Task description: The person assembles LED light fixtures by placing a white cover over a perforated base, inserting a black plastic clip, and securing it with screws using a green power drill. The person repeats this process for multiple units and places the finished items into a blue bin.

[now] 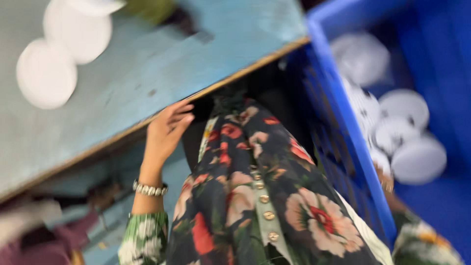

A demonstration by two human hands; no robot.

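The left hand (167,130), open and empty, rests at the bench (147,73) edge, mid-frame. The right hand is mostly hidden behind the crate (343,147) wall; its grip cannot be told. Several white discs (417,157) lie in the crate at right, three discs (46,73) remain upper left.

Discs (46,73) lie on the surface (147,73), at its left end. The crate (343,147) stands right of the surface, below its edge, with lids (417,157) inside it. The left hand (164,135) sits at the surface's near edge.
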